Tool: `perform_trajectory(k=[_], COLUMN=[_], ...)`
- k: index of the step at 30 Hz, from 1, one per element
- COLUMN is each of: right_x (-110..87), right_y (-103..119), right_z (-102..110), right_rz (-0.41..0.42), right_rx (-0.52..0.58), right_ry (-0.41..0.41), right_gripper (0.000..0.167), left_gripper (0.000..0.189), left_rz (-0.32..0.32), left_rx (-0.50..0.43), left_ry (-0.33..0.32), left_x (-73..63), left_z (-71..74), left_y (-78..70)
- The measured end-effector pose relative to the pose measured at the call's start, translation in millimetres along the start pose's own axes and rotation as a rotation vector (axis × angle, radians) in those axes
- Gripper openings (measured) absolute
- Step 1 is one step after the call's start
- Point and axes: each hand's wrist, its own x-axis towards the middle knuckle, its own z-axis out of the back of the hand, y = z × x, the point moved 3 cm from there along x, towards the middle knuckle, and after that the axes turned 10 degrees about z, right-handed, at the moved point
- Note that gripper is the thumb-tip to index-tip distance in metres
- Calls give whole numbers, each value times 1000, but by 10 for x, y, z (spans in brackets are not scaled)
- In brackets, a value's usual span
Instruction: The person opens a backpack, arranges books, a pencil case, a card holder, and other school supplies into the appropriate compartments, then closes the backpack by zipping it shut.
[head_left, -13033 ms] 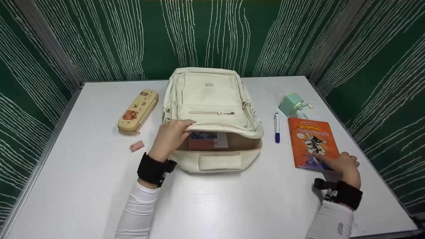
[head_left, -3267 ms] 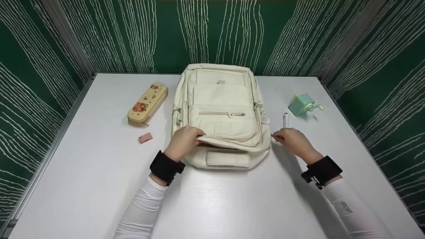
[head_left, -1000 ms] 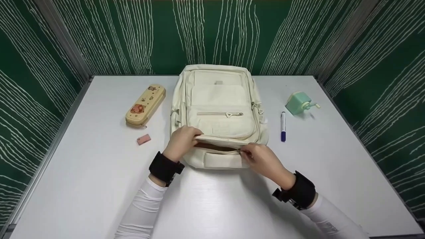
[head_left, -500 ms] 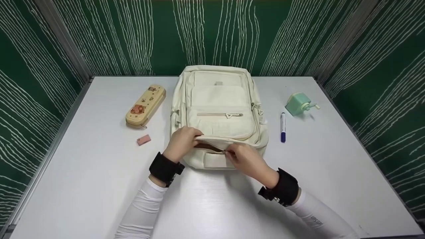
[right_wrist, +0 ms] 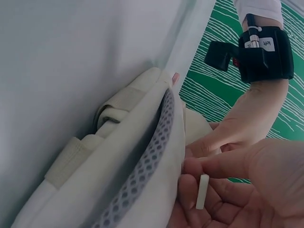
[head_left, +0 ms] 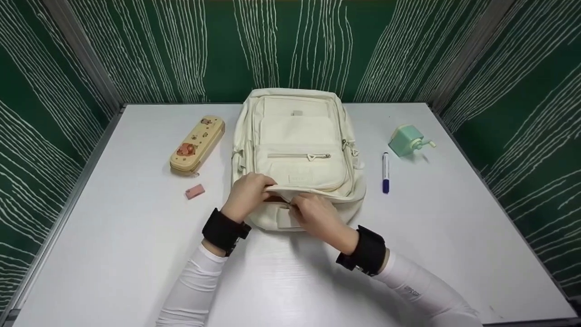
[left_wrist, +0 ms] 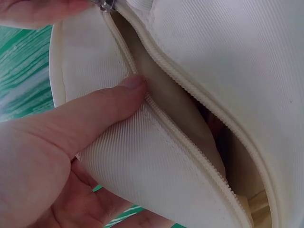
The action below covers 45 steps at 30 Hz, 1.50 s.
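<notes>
A cream backpack (head_left: 299, 129) lies on the white table, its top end towards me. My left hand (head_left: 247, 195) pinches the fabric edge at the left of the top opening. Close up in the left wrist view, the thumb (left_wrist: 109, 104) lies beside the zipper teeth and a dark gap shows inside. With thumb and fingers, my right hand (head_left: 317, 215) grips the zipper pull near the middle of the opening. In the right wrist view the pale pull tab (right_wrist: 202, 191) sticks out between those fingers. The zipper slider (left_wrist: 105, 4) shows at the left wrist view's top edge.
Left of the bag lie a yellow pencil case (head_left: 197, 145) and a pink eraser (head_left: 195, 191). A blue-capped marker (head_left: 386, 172) and a green crank pencil sharpener (head_left: 408, 141) are on the right. Green walls with white streaks border the table (head_left: 113, 254).
The orange book, earlier on the right under my right hand, is gone from the table. My right hand has drawn the zipper pull leftward from the bag's right side, narrowing the opening. My left hand keeps its place.
</notes>
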Motion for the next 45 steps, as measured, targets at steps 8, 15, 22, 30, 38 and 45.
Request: perform_trajectory(k=[8,15,22,30,38,45], right_x=[-9,-63,-131,-215,-287,-233], right_y=[-15,-93,-417,-851,-1006,-1030], right_z=[29,218,331,264,141,180], right_rz=[31,86,137,62,14,12], right_rx=[16,61,-35,35,139,182], right_ry=[51,17,-73,93,213,205], right_gripper=[7,7,43,74,68,67], left_gripper=[18,20,21,15,23,20], left_rz=[42,53,57,37,35,-37], left_rx=[-7,-12,-27,-32,-15,47], left_ry=[24,37,37,29,64,69], left_x=[17,31,43,13,-34,-126], left_z=[7,-3,1,6,-9,81], left_y=[24,28,32,16,16,-112])
